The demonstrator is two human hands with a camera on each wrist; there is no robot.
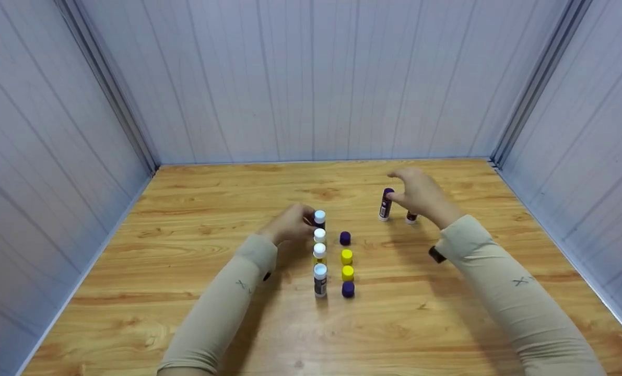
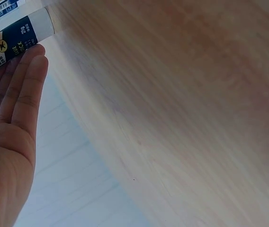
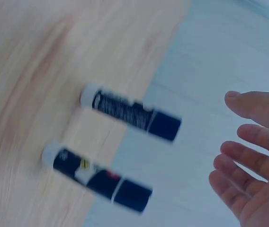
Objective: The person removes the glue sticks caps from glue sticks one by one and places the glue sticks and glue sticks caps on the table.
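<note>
Uncapped glue sticks stand upright in a column in the head view, white tops up. My left hand [image 1: 292, 223] reaches the farthest one, a dark-labelled glue stick [image 1: 319, 216]. In the left wrist view its thumb and fingertips hold this glue stick [image 2: 18, 41] from both sides. My right hand [image 1: 420, 196] is raised over the back right, fingers spread and holding nothing. Close to it stand two capped glue sticks, one purple-capped [image 1: 386, 204] and another [image 1: 411, 217] partly hidden behind the hand. Both capped sticks, the upper [image 3: 130, 113] and the lower [image 3: 96, 177], show whole in the right wrist view.
Right of the column, loose caps lie in a matching row: a purple cap [image 1: 345, 238] at the far end, yellow caps [image 1: 347, 256] between, another purple cap [image 1: 348, 289] nearest. The nearest uncapped glue stick [image 1: 320, 282] stands before me. Pale panel walls [image 1: 311, 83] enclose the wooden table [image 1: 185, 209].
</note>
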